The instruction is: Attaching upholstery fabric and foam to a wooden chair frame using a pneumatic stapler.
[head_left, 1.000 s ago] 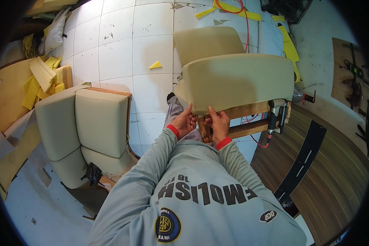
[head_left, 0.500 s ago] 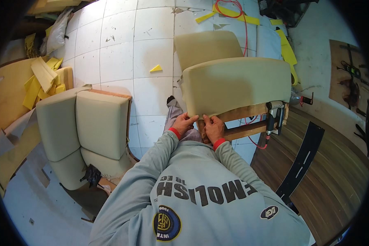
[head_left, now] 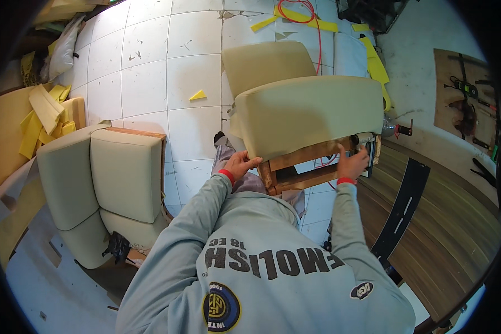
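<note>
Beige fabric covers the upholstered seat frame [head_left: 309, 114] that we steady ahead of our knees, above the white tiled floor [head_left: 145, 72]. Our left hand [head_left: 240, 165] presses the fabric's lower edge, fingers curled on it. Our right hand [head_left: 352, 162] closes its grip round a staple gun [head_left: 367, 146] against the bare wooden rail [head_left: 309, 154]. Another cushioned section [head_left: 103, 181] stands well apart at left.

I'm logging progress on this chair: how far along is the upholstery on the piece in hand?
The beige fabric already covers the top and near face of the cushion frame. In hand: the left hand presses the fabric's lower corner, while the right hand is at a tool by the other end. Left: the wooden rails below are bare. A covered chair section stands to the left.
</note>
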Tool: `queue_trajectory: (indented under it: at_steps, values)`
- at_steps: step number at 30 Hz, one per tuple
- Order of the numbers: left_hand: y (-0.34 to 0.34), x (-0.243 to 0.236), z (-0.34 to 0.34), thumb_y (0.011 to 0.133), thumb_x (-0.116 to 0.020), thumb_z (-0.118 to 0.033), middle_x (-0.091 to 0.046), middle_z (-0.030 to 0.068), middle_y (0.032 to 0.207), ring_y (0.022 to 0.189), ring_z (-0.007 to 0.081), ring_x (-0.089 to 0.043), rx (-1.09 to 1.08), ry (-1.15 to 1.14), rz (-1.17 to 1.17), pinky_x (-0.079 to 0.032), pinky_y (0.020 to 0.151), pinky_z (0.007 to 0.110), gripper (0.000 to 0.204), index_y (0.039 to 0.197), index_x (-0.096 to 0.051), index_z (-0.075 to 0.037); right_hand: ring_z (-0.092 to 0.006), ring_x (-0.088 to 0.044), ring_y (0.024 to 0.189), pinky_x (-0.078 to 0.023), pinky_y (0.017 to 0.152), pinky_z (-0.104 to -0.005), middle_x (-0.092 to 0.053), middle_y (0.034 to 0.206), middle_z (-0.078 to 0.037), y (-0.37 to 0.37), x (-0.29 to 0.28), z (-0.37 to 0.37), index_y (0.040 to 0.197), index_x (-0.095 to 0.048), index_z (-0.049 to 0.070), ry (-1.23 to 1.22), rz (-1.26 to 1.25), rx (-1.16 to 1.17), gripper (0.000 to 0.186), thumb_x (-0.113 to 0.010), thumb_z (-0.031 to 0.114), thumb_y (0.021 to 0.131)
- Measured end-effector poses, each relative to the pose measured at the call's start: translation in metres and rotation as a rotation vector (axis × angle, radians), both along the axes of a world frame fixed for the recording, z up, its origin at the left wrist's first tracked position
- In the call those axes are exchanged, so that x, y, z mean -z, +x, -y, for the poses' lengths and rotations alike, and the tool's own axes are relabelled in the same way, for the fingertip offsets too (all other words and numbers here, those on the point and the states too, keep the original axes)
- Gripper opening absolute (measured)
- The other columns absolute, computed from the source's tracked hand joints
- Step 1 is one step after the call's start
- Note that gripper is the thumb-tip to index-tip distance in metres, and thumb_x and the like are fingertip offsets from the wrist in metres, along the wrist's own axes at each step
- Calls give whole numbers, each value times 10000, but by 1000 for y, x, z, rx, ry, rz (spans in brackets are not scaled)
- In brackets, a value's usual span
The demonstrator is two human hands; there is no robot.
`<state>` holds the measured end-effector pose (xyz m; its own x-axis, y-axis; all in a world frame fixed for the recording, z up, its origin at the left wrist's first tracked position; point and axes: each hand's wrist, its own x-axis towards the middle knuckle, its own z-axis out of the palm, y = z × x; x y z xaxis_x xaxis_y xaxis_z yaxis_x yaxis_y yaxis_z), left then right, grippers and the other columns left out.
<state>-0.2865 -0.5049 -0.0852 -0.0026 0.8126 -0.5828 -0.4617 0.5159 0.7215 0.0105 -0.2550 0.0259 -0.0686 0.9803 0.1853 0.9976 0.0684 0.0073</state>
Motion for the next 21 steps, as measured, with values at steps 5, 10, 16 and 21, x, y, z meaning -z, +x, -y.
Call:
queue_trajectory:
  at_steps: [5,10,16,21]
  values:
    - [3,7,2,979,-800,-463,-693,9,922,867,109,-614,-11,-7,46,-525,826,303,456,1077,-739,-21,-476,-555,1260,-465,1076,-547,-563,1390,-280,86,27,-43,1540,-433,2,-90,132,-67,910,-841,509,904]
    - [8,28,5,978,-811,-436,-738,30,1036,955,125,-671,23,-32,64,-555,923,317,468,1168,-735,-15,-503,-538,1411,-436,1158,-506,-525,1533,-355,91,11,-53,1602,-347,-26,-404,-232,-46,799,-677,439,1042]
    - [15,46,7,994,-810,-369,-742,27,1061,979,126,-681,9,-10,113,-561,954,316,415,1202,-721,-21,-275,-711,960,-563,856,-410,-703,1032,-191,-10,-90,58,1265,-650,-51,-951,-542,159,386,-742,224,1009]
    - [14,41,6,995,-811,-361,-737,10,1022,944,111,-669,-36,13,176,-554,910,298,380,1170,-723,-35,-289,-693,1021,-549,898,-392,-675,1135,-170,-90,-86,136,1243,-669,-51,-998,-737,-322,331,-758,94,960]
